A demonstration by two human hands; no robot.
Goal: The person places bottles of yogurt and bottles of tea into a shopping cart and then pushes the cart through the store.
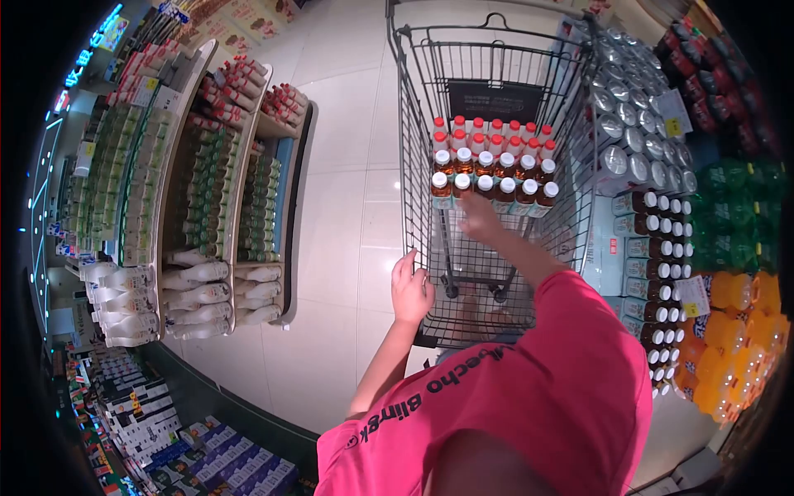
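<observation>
Head camera, looking steeply down, shows a person in a pink shirt (538, 388) standing at a wire shopping cart (418, 190) on a pale tiled floor (331, 215). The left hand (411, 289) rests on the near left rim of the cart, its fingers (405, 266) curled loosely over the wire, close together rather than spread. The right hand (481, 219) reaches forward into the basket and is blurred; its fingers (471, 205) lie just at the nearest row of bottles, touching or almost touching them, but whether they are spread or closed round a bottle I cannot tell. Inside the cart, toward its far end, stand the bottles (495, 165) upright in tight rows: brown ones with white caps nearer the person, and ones with red caps behind them. The near part of the basket floor shows bare wire. To the right of the cart, stacked packs of silver cans (637, 116) sit beside it, with packs of white-capped bottles (657, 264) below them and orange drink bottles (736, 331) further right. On the left, shelves (207, 165) hold rows of bottles, with white bottles (198, 298) at the near end.
</observation>
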